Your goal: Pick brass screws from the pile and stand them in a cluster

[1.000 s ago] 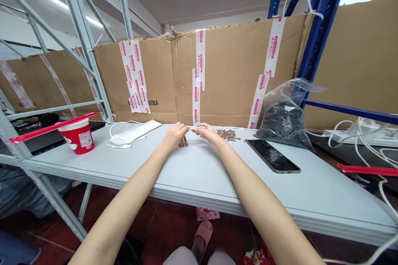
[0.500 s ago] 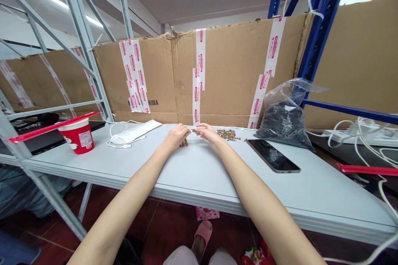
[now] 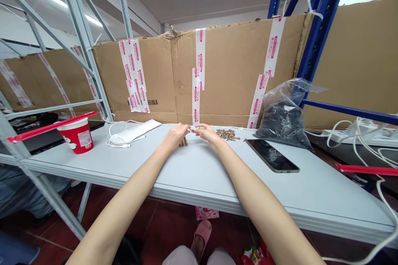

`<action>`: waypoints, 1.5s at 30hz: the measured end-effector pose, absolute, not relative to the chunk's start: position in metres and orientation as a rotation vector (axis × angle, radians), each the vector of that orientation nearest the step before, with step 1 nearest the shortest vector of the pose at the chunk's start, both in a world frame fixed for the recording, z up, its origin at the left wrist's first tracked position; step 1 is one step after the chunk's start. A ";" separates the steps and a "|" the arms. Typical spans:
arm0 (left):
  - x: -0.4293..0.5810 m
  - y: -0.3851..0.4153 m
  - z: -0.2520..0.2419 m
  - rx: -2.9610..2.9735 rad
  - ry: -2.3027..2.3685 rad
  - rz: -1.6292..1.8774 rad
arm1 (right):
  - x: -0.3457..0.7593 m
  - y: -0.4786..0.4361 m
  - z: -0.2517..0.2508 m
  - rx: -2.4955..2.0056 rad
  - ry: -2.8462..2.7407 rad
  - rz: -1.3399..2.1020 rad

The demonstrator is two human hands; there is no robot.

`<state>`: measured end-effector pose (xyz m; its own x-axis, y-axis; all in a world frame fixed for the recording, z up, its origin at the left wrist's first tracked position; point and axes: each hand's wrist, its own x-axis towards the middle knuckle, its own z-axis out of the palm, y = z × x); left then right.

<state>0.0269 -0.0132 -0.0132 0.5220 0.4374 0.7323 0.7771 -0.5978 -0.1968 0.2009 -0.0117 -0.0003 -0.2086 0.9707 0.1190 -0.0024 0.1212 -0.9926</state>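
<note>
Over the middle of the table (image 3: pixel 199 174), my left hand (image 3: pixel 175 136) and my right hand (image 3: pixel 207 133) meet almost fingertip to fingertip. Both have their fingers pinched together, and a tiny brownish piece seems to show between them, too small to name. Just under my left hand lies a small cluster of brass-coloured metal pieces (image 3: pixel 183 142), partly covered by the fingers. A larger heap of similar brass-coloured pieces (image 3: pixel 228 134), screw-like in shape, is spread on the tabletop beyond my right wrist.
A black phone (image 3: pixel 273 155) lies to the right, before a clear plastic bag (image 3: pixel 282 120) with dark contents. At left stand a red cup (image 3: pixel 77 136) and a white strip with a cable (image 3: pixel 135 131). Cardboard (image 3: pixel 230 74) walls the back; a power strip (image 3: pixel 363 132) sits far right.
My hands stay in nearly the same place, with only slight finger movement. The whole view has shifted very slightly.
</note>
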 end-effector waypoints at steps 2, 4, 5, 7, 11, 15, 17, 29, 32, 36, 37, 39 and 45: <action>0.026 -0.014 -0.013 -2.236 -0.963 -0.839 | 0.201 -0.015 0.001 -1.030 -1.451 1.276; 0.026 -0.015 -0.013 -2.225 -0.952 -0.808 | 0.202 -0.019 0.003 -1.049 -1.471 1.291; 0.025 -0.015 -0.013 -2.221 -0.953 -0.803 | 0.202 -0.020 0.004 -1.058 -1.482 1.296; 0.025 -0.015 -0.013 -2.217 -0.954 -0.794 | 0.202 -0.022 0.005 -1.083 -1.504 1.298; 0.023 -0.015 -0.010 -2.180 -0.968 -0.774 | 0.199 -0.016 0.003 -1.115 -1.600 1.171; 0.019 -0.017 -0.005 -2.134 -1.075 -0.814 | 0.199 -0.012 -0.007 -1.353 -1.886 0.575; 0.015 -0.017 -0.002 -2.127 -1.129 -0.836 | 0.201 -0.013 -0.012 -1.505 -2.048 0.197; -0.023 -0.004 0.001 -2.205 -1.613 -0.748 | 0.210 -0.006 -0.022 -1.807 -2.405 0.062; -0.023 -0.005 0.001 -2.232 -1.645 -0.718 | 0.209 -0.005 -0.024 -1.786 -2.416 0.063; -0.019 -0.008 0.003 -2.309 -1.637 -0.692 | 0.208 -0.006 -0.024 -1.783 -2.416 0.063; -0.018 -0.008 0.003 -2.344 -1.647 -0.675 | 0.208 -0.006 -0.023 -1.786 -2.417 0.064; -0.017 -0.008 0.003 -2.427 -1.670 -0.637 | 0.208 -0.007 -0.022 -1.792 -2.421 0.068; -0.017 -0.002 -0.001 -2.589 -1.670 -0.634 | 0.208 -0.011 -0.019 -1.800 -2.424 0.079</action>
